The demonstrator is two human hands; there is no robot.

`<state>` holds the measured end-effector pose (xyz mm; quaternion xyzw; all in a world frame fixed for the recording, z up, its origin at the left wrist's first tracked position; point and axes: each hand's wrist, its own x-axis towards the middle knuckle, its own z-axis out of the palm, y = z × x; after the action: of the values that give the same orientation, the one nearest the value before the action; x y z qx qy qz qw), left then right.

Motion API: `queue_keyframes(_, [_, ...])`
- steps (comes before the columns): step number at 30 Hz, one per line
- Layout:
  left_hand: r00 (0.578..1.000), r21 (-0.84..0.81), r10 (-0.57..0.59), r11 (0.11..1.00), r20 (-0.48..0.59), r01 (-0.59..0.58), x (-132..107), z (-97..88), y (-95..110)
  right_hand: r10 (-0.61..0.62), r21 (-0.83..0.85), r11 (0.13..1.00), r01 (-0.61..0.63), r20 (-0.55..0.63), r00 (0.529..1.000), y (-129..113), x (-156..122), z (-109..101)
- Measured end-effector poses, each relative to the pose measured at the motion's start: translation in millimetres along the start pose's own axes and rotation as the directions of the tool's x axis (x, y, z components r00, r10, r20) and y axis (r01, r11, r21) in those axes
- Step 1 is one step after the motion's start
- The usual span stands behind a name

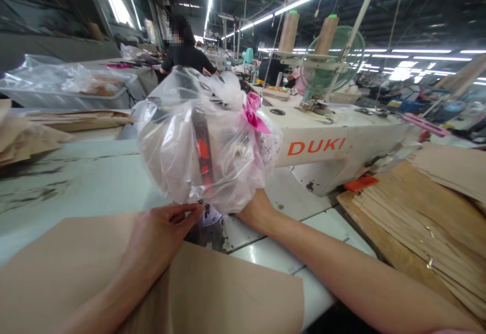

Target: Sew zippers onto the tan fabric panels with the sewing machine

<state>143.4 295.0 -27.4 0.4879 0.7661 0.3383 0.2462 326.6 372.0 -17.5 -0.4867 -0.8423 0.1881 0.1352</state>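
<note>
A white sewing machine marked DUKI stands on the table, its head wrapped in a clear plastic bag tied with a pink ribbon. My left hand lies on a sheet of brown paper, its fingers together and pointing at the needle area under the bag. My right hand reaches under the bag from the right; its fingers are hidden behind the plastic.
A stack of brown paper pieces lies at the right, more brown sheets at the left. A plastic-lined bin sits at the far left. Thread cones and a green fan stand behind the machine. A person in black works beyond.
</note>
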Motion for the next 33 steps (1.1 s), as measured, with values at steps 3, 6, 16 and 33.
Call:
queue_keyframes(3, [1.000,0.030,-0.009,1.000,-0.006,0.009,-0.1,0.2,0.7,0.014,0.017,1.000,-0.014,-0.027,1.000,3.9,-0.2,4.3])
queue_keyframes(6, [1.000,0.068,-0.004,0.998,-0.028,0.006,-0.1,-0.1,-0.8,-0.004,0.029,1.000,0.005,-0.047,0.999,5.2,-2.1,4.2])
queue_keyframes(16, [1.000,0.122,-0.008,0.992,-0.019,0.010,-6.1,-1.3,2.1,0.000,0.024,1.000,0.001,-0.055,0.998,4.6,-3.4,3.2])
queue_keyframes(33, [1.000,0.204,0.015,0.979,-0.023,-0.010,-4.0,-1.0,-1.6,-0.205,0.251,0.940,0.233,-0.133,0.970,2.9,0.0,17.9])
